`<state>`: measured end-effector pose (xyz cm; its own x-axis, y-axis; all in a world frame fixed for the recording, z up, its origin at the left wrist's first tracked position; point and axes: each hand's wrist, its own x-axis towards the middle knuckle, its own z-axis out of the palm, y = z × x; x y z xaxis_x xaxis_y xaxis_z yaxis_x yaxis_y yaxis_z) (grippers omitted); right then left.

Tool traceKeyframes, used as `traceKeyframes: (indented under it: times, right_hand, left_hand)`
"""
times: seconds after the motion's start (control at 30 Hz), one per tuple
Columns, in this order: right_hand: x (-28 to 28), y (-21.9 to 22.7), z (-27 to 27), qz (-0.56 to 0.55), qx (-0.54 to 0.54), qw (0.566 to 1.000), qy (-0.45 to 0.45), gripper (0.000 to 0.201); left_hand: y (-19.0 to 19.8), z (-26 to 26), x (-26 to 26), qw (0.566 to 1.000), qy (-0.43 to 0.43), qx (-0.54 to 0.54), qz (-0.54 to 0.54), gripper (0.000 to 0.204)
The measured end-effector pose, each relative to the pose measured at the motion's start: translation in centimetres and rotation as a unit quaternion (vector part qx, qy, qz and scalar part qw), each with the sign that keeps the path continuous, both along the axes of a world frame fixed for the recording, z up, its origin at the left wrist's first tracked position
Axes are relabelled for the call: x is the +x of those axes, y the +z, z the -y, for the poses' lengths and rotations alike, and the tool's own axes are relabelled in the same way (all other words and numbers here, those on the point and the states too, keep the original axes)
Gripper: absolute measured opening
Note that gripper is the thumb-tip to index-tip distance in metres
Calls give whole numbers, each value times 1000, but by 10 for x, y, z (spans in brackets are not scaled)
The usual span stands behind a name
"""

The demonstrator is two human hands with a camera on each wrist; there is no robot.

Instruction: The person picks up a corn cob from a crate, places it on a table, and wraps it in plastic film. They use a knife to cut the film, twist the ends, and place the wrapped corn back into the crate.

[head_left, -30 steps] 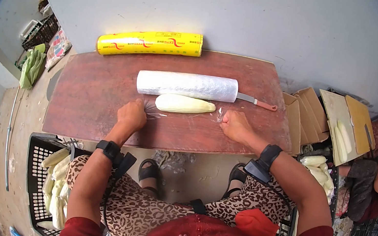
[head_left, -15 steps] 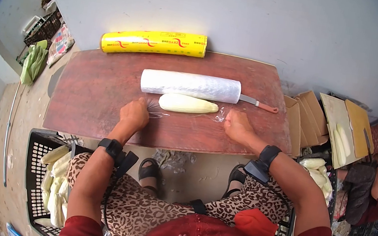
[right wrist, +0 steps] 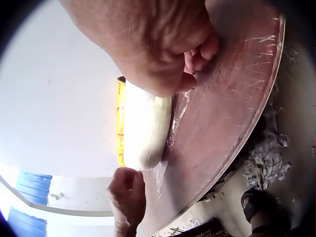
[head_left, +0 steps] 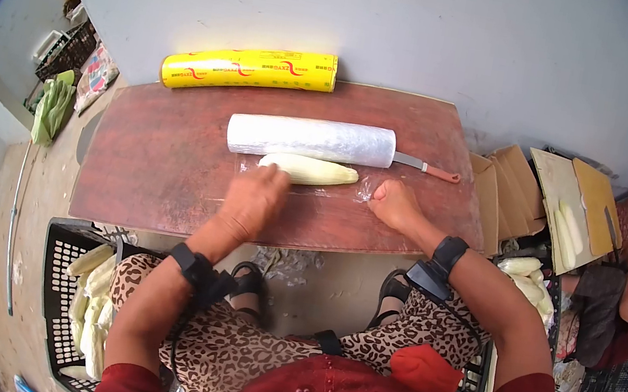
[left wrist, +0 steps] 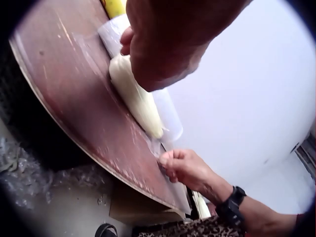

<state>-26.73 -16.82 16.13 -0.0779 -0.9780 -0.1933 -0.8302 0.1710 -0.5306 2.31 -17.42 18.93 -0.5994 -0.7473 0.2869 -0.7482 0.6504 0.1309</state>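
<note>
A pale, husked ear of corn (head_left: 310,171) lies on the reddish-brown table, right in front of a roll of clear cling film (head_left: 310,140). Thin film spreads under and around the ear, with a crinkled film edge (head_left: 365,189) at its right end. My right hand (head_left: 397,206) pinches this film, fingers curled, near the table surface. Over the left end of the corn is my left hand (head_left: 254,201), its fingers bent and fingertips right at the ear. Whether film is between those fingers I cannot tell.
A yellow printed roll (head_left: 250,71) lies along the wall. A knife (head_left: 437,172) with a reddish handle sticks out beside the film roll. Black crates of corn (head_left: 89,308) flank my legs. Cardboard boxes (head_left: 508,190) and another person (head_left: 615,317) are at the right.
My left hand has moved right and away from me, from the stretched film left of the corn to the ear's left end. My right hand stays nearly in place at the film.
</note>
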Motion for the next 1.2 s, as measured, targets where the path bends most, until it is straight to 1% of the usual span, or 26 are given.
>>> traceKeyframes:
  times: [0.03,0.13,0.23,0.27,0.37,0.5,0.57,0.67,0.7,0.8,0.87,1.07,1.2]
  right_hand:
    - [0,-6,1,3,-9,1000,-7,12]
    - [2,-14,3,13,-28,999,-21,11]
    - [5,-10,2,27,-22,999,-21,9]
    - [4,-7,1,29,-17,999,-19,8]
    - [0,-2,2,41,-13,999,4,9]
    - [-8,0,8,74,-40,996,31,10]
    - [-7,8,7,85,-41,995,25,11]
    - [-7,9,9,100,-45,994,19,12]
    - [-7,8,11,104,-47,993,19,13]
    - [-13,-7,19,138,-65,988,12,14]
    - [-13,0,17,124,-61,990,14,14]
    - [-6,2,10,101,-46,994,4,17]
    - [-2,-1,11,114,-41,993,-12,19]
  left_hand:
    - [3,-6,-11,997,-71,1,-42,17]
    - [0,-22,-43,984,-150,48,-82,18]
    - [-11,-20,-63,977,-193,87,-40,24]
    - [-14,-19,-68,975,-173,135,20,37]
    - [-18,-16,-81,978,-130,148,64,47]
    - [-30,-8,-87,978,-133,148,57,53]
    - [-29,-7,-90,978,-134,150,55,55]
    - [-41,-4,-92,984,-127,127,-9,55]
    - [-44,-3,-92,980,-124,155,-27,55]
    - [-35,-1,-91,965,-118,222,-79,55]
    - [-37,1,-89,955,-119,249,-110,55]
    - [-38,3,-85,948,-117,272,-117,59]
    - [-43,3,-83,951,-128,257,-117,60]
